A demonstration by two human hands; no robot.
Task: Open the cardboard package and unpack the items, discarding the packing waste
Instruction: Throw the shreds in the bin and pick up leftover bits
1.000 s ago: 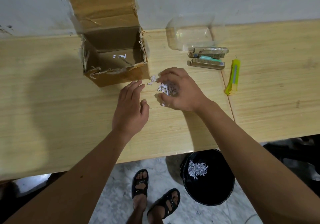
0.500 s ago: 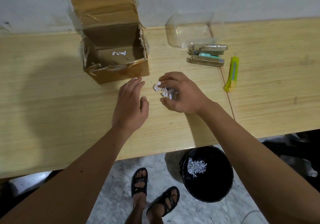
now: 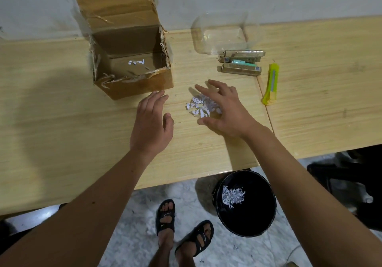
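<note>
An opened cardboard box (image 3: 132, 68) with torn flaps is seen upright, a few paper shreds left inside. A small heap of white shredded paper (image 3: 201, 106) is spread just beside it.

**Colours in front of you**

Your surface (image 3: 62, 122) is pale yellow wood with fine grain lines. The cardboard box (image 3: 132, 87) is plain brown, with a few white scraps inside. The shredded paper (image 3: 199, 106) by your right hand (image 3: 225, 111) is white, as is the clump in the black bin (image 3: 248, 215). The utility knife (image 3: 271, 84) is bright yellow-green with a grey strip. The small packets (image 3: 240, 62) are dull gold with a mint-green one between. Your sandals (image 3: 165, 217) are black; the floor (image 3: 134, 235) is grey-white marbled.
</note>
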